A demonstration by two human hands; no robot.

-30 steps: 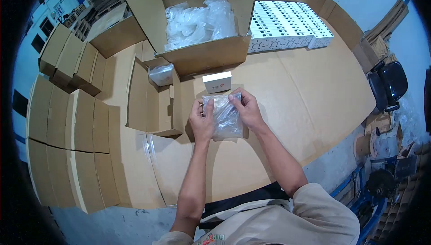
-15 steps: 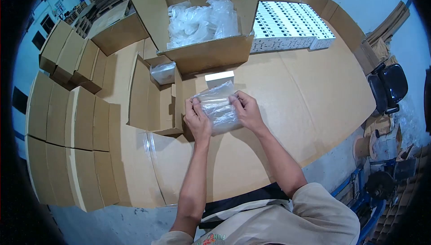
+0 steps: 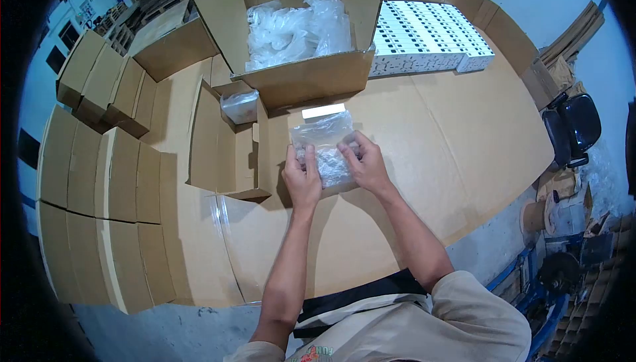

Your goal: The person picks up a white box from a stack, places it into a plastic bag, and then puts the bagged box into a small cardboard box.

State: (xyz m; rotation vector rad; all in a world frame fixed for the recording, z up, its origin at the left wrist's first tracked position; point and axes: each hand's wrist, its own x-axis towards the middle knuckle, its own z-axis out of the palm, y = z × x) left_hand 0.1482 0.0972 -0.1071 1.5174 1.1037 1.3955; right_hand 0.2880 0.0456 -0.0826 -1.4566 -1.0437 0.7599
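Observation:
Between my two hands is a clear plastic bag (image 3: 333, 166), crinkled and shiny, its upper part standing up loosely. My left hand (image 3: 303, 178) grips its left side, thumb on the near face. On the right side my right hand (image 3: 364, 163) pinches it the same way. Just beyond the bag a small white box (image 3: 324, 111) rests on the cardboard-covered table, partly hidden by the plastic. To the left of my hands stands an open cardboard box (image 3: 211, 156) with one plastic-wrapped item (image 3: 240, 107) in its far end.
A large open carton (image 3: 311, 80) full of clear plastic bags (image 3: 298, 30) stands at the back. Right of it lie rows of white boxes (image 3: 430, 37). Brown boxes (image 3: 93, 176) are stacked along the left. A black chair (image 3: 573, 130) is off the table's right edge.
My left hand has shifted slightly right and the hands are closer together. The bag is less stretched sideways, and its top now rises upright, covering more of the white box.

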